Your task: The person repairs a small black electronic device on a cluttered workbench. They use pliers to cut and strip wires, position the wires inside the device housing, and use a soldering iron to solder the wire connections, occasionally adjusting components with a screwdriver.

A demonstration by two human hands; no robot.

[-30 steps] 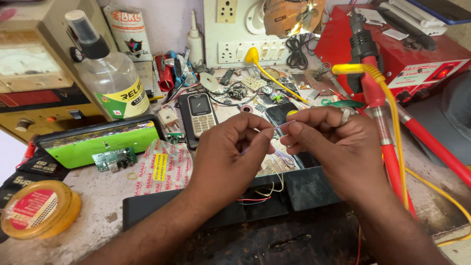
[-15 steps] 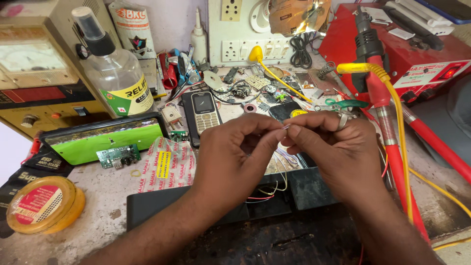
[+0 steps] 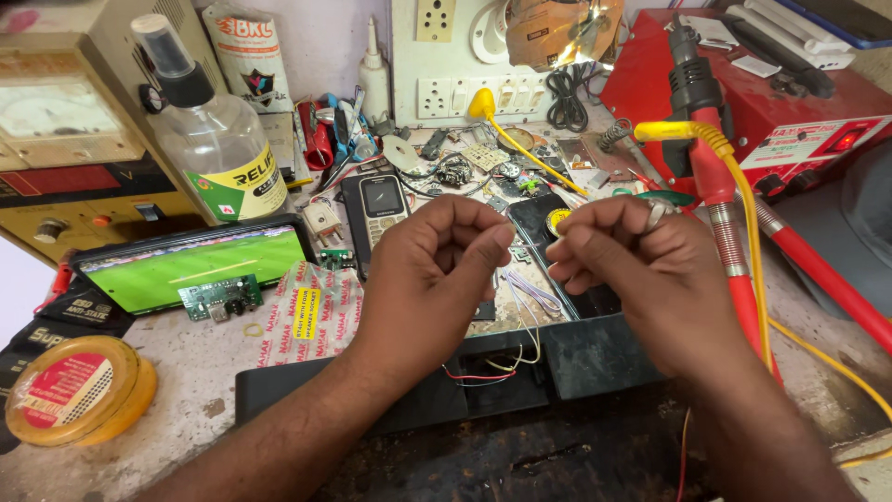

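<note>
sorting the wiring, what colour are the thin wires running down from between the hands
In the head view the thin wires look white, yellow and red.

The wires (image 3: 525, 307) between the hands are pale lilac, yellow and red. The box (image 3: 557, 367) beneath them is black. A phone screen (image 3: 190, 265) glows green with white lines. The round tin (image 3: 74, 389) is yellow with a red label, the packet (image 3: 297, 316) clear with red print and a yellow strip, the case (image 3: 790, 112) red

Left hand (image 3: 437, 270) and right hand (image 3: 641, 265) curled, fingertips pinching.
</note>
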